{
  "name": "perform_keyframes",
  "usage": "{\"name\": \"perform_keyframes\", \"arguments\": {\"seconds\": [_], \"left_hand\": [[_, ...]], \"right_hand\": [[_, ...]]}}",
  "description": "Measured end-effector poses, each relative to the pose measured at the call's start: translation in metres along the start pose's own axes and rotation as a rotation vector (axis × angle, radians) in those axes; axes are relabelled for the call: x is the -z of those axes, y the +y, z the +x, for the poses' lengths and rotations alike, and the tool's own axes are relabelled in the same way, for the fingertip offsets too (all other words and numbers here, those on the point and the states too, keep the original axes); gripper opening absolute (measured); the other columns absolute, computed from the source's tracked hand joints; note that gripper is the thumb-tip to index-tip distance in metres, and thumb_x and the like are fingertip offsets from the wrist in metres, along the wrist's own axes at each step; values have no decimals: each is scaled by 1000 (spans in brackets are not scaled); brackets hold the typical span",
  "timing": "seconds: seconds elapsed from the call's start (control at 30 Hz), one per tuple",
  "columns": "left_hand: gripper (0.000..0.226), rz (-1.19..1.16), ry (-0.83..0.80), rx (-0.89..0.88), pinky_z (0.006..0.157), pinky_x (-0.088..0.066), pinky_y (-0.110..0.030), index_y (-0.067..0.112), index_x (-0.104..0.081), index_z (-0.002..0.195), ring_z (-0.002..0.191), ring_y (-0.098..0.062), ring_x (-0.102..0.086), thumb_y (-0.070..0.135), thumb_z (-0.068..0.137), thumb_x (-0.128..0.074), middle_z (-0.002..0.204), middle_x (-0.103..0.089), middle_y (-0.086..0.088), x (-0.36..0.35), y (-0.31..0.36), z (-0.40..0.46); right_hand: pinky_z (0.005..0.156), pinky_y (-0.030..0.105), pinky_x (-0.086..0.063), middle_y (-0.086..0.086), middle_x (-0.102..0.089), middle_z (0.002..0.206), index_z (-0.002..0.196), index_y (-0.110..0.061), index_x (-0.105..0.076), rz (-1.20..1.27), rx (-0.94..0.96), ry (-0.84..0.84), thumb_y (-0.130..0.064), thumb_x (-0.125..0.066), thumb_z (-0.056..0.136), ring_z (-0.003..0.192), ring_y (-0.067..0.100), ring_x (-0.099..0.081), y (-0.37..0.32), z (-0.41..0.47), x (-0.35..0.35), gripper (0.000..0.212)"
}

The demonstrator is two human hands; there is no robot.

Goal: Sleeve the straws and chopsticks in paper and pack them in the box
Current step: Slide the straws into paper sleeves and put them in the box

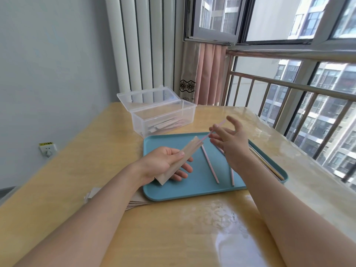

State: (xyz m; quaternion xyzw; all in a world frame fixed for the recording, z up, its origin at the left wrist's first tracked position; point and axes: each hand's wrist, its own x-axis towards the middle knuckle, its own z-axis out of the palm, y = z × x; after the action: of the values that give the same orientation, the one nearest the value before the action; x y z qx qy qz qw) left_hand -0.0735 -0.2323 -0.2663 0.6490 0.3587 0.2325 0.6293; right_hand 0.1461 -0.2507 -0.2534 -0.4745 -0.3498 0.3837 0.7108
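My left hand (165, 162) grips a tan paper sleeve (185, 155) above the blue tray (173, 191), its open mouth pointing up and right. My right hand (229, 137) pinches a pink straw (216, 128) whose lower end sits at the sleeve's mouth. Two more pink straws (210, 164) lie on the tray, and chopsticks (265, 164) rest along its right rim. The clear plastic box (163, 114) stands behind the tray with its lid up and several sleeved pieces inside.
A stack of flat paper sleeves (134, 203) lies on the wooden table (96, 141) left of the tray, partly under my left forearm. A metal railing (289, 89) and window run along the table's right side. A wall socket (47, 149) is at the left.
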Motion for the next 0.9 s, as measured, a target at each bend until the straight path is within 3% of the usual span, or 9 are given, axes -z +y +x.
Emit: {"name": "perform_keyframes", "arguments": {"seconds": [0.13, 0.33, 0.7, 0.9], "left_hand": [[33, -12, -18, 21, 65, -58, -27, 5, -67, 115, 78, -22, -72, 26, 107, -43, 97, -76, -14, 0, 2, -2], [34, -39, 22, 31, 63, -57, -26, 7, -69, 115, 74, -19, -71, 27, 107, -43, 92, -75, -10, 3, 2, 0], [34, -31, 20, 24, 60, -55, -23, 7, -68, 118, 70, -17, -69, 27, 107, -43, 89, -75, -9, 3, 4, -3], [34, -30, 42, 29, 57, -54, -22, 8, -68, 118, 68, -16, -69, 28, 107, -43, 86, -75, -8, 3, 4, -3]], "right_hand": [[65, 28, -58, 9, -76, 85, 126, -5, -60, -68, 56, -23, -8, -68, 93, 73, 20, -71, 2, 4, 5, 34], [67, 35, -61, 11, -75, 85, 114, -12, -70, -393, 164, -75, -20, -64, 98, 68, 21, -70, 9, 0, 2, 18], [62, 34, -59, 9, -74, 77, 93, -9, -75, -554, 244, -124, -25, -62, 99, 63, 20, -68, 14, -3, -2, 22], [62, 38, -59, 8, -74, 78, 99, -12, -76, -585, 253, -204, -28, -59, 101, 67, 24, -69, 14, -7, -4, 24]]}}
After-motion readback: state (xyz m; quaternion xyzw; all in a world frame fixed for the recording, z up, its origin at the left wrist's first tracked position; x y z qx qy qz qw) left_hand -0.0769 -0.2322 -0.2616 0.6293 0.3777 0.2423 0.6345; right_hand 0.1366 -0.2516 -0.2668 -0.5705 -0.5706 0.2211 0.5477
